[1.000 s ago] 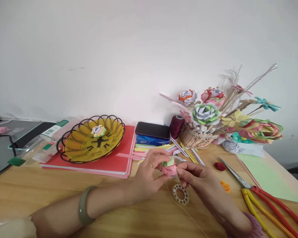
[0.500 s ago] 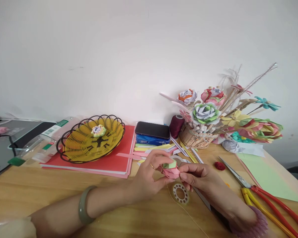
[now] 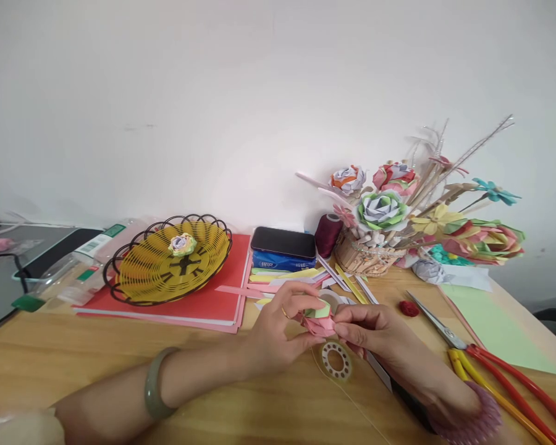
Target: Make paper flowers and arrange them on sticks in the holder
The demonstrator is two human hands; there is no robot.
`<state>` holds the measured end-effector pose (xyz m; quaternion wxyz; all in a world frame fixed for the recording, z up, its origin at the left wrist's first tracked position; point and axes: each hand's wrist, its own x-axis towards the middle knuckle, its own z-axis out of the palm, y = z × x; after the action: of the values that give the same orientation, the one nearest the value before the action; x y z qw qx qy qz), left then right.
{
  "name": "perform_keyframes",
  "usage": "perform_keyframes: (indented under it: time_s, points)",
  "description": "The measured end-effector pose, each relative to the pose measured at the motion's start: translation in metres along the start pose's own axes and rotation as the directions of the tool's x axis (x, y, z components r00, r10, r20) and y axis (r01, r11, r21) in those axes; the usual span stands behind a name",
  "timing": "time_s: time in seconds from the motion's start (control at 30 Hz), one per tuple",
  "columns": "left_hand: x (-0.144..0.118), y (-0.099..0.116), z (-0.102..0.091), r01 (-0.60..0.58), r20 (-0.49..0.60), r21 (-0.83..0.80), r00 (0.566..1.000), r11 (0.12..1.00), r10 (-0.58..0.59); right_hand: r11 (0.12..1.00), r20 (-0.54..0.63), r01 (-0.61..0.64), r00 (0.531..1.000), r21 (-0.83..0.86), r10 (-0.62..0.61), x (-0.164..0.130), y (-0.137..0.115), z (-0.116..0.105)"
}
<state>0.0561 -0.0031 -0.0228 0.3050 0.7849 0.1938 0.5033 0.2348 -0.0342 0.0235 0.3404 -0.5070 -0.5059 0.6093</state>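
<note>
A small folded paper flower [image 3: 319, 322], pink below and pale green on top, is held between my two hands above the table. My left hand [image 3: 285, 324] curls around its left side, index finger over the top and thumb underneath. With thumb and forefinger, my right hand [image 3: 370, 330] pinches the flower's right edge. Below the flower lies a pale ring-shaped spool [image 3: 336, 361] with holes around it. A thin thread [image 3: 347, 395] trails from under my left hand toward the front edge.
A yellow woven basket [image 3: 134, 266] with a paper flower stands on red paper at left. A phone [image 3: 283, 243] rests on a blue packet. At right are a pot [image 3: 368, 253] of paper flowers, scissors [image 3: 449, 334], a dark red thread ball [image 3: 408, 308] and green paper [image 3: 505, 334].
My hands keep the same hold on the paper flower, with only a slight shift of the right fingers. The whole view has drifted slightly.
</note>
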Motion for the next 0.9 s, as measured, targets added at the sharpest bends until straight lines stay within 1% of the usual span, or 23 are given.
perform_keyframes:
  time_s: [0.1, 0.2, 0.37, 0.53, 0.67, 0.73, 0.83, 0.9]
  points:
    - [0.0003, 0.0002, -0.0003, -0.027, 0.002, 0.015, 1.0, 1.0, 0.027, 0.999, -0.026, -0.017, 0.999, 0.033, 0.018, 0.0008, 0.0029, 0.0001]
    - [0.0, -0.0011, -0.0001, -0.051, -0.004, 0.022, 0.999, 0.998, 0.051, 0.999, -0.028, -0.028, 0.999, 0.046, 0.029, 0.0024, 0.0061, 0.0]
    - [-0.0013, -0.0033, 0.0003, -0.064, 0.023, 0.022, 0.998, 0.998, 0.064, 0.997, -0.032, -0.041, 0.999, 0.06, 0.042, 0.0039, 0.0075, 0.0033]
    - [-0.001, -0.0034, 0.0005, -0.064, 0.021, 0.007, 0.998, 0.998, 0.064, 0.996, -0.018, -0.017, 1.0, 0.09, 0.018, 0.0025, 0.0073, 0.0045]
    - [-0.0003, -0.0031, 0.0009, -0.032, -0.012, 0.012, 0.999, 0.999, 0.032, 0.998, -0.025, -0.019, 0.999, 0.054, 0.02, 0.0004, 0.004, 0.0012]
    - [0.0002, -0.0028, 0.0009, -0.028, -0.017, 0.011, 0.999, 1.0, 0.028, 1.0, -0.01, -0.018, 1.0, 0.025, 0.018, -0.0008, 0.0011, -0.0002]
    - [0.0009, -0.0019, 0.0007, -0.042, -0.009, 0.031, 0.999, 0.999, 0.042, 1.0, 0.003, -0.027, 1.0, -0.005, 0.027, -0.0019, -0.0014, -0.0008]
    - [0.0009, -0.0016, 0.0006, -0.063, -0.001, 0.052, 0.998, 0.997, 0.063, 0.999, -0.014, -0.03, 0.999, -0.016, 0.03, -0.0016, -0.0008, -0.0004]
